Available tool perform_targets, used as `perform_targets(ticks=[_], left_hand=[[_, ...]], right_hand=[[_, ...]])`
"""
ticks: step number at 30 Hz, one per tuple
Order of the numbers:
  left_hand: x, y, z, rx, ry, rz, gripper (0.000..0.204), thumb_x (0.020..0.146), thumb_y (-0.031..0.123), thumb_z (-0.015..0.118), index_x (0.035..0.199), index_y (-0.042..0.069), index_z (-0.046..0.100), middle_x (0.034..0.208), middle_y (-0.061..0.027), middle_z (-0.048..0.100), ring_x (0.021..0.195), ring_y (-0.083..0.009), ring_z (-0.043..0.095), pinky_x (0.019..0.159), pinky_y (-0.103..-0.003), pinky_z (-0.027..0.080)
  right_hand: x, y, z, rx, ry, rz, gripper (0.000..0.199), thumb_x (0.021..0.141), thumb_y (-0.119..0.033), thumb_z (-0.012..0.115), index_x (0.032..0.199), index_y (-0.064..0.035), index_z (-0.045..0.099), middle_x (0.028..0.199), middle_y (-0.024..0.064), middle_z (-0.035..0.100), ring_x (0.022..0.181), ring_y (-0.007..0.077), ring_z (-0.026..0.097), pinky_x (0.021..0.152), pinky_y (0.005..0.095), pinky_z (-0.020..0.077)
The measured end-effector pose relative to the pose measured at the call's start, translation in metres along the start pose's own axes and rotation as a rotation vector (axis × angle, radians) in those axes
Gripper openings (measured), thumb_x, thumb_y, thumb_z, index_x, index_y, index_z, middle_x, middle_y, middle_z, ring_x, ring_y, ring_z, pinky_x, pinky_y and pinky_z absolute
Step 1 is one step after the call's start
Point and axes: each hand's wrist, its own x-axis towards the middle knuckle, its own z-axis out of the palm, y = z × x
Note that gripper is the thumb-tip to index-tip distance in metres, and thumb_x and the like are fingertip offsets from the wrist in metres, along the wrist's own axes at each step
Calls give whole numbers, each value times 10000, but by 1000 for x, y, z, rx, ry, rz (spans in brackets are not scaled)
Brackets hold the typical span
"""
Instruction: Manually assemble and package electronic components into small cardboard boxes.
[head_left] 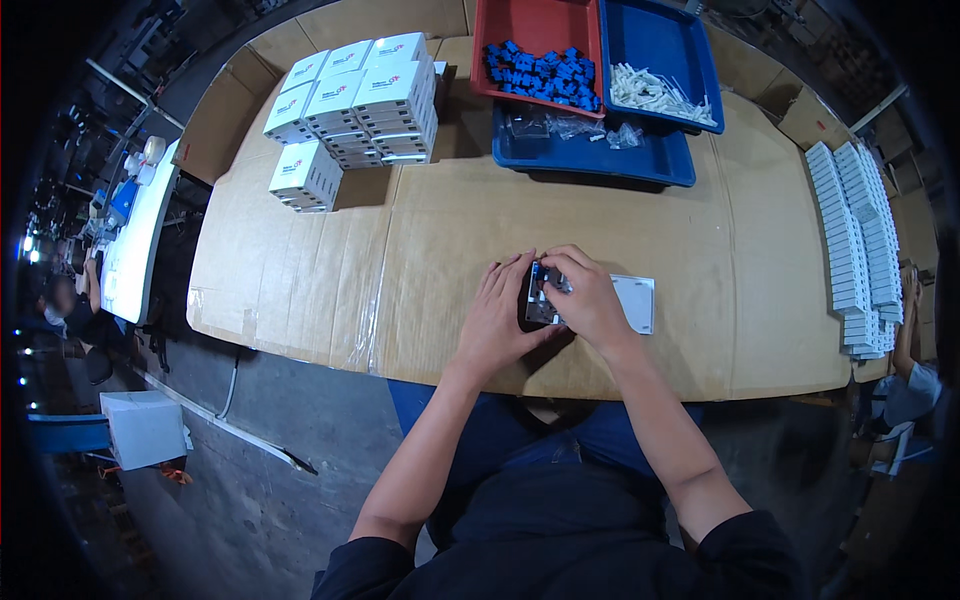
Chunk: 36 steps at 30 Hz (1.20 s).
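My left hand [497,315] and my right hand [588,297] both grip a small grey metal-framed part [541,294] on the cardboard-covered table [430,260]. The left fingers steady its left side while the right fingers press on its top. A flat white square plate [636,303] lies just right of my right hand, partly hidden by it. What sits inside the part is hidden by my fingers.
Stacks of small white boxes [352,100] stand at the back left. A red tray [540,45] holds several blue pieces, and blue trays [660,60] hold white pieces and clear bags. Rows of white plates [855,240] line the right edge. Another person's arm [905,340] shows at far right.
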Motion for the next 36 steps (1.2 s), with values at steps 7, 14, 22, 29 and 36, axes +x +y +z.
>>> perform_targets(ticks=[7,14,22,29,36], left_hand=[[3,0,-1,-23,6,-15,1030,713,368,906,1545,42,394,1513,-172,517,1420,-358,485,1261,-515,285],[6,-4,-2,-16,1,-22,1028,698,343,911,1543,54,401,1520,-155,513,1433,-352,465,1262,-512,286],[2,-5,-5,-11,-43,4,989,745,302,857,1570,60,367,1532,-168,494,1466,-365,415,1273,-508,255],[-1,-5,0,3,44,55,918,822,396,798,1564,51,382,1507,-223,475,1434,-409,424,1239,-513,294],[-14,19,13,64,202,-123,901,793,475,843,1500,56,474,1340,-239,511,1268,-412,480,1139,-565,341]], right_hand=[[-1,-4,2,-110,-24,27,267,850,-31,704,1111,21,681,1171,119,662,994,343,684,851,414,557],[0,-7,6,-312,-1,4,256,846,-104,726,1081,-3,725,1195,92,672,1037,287,685,893,393,570],[-11,-22,9,-586,-97,-118,242,860,-163,686,980,25,782,1308,180,618,1301,312,553,1187,542,376],[-34,-8,-87,-203,-77,125,447,838,-93,783,1275,-47,699,1495,146,534,1378,361,510,1143,414,437],[-83,-6,-125,-292,-184,389,431,790,-111,835,1200,-48,719,1492,135,551,1349,307,553,1131,398,450]])
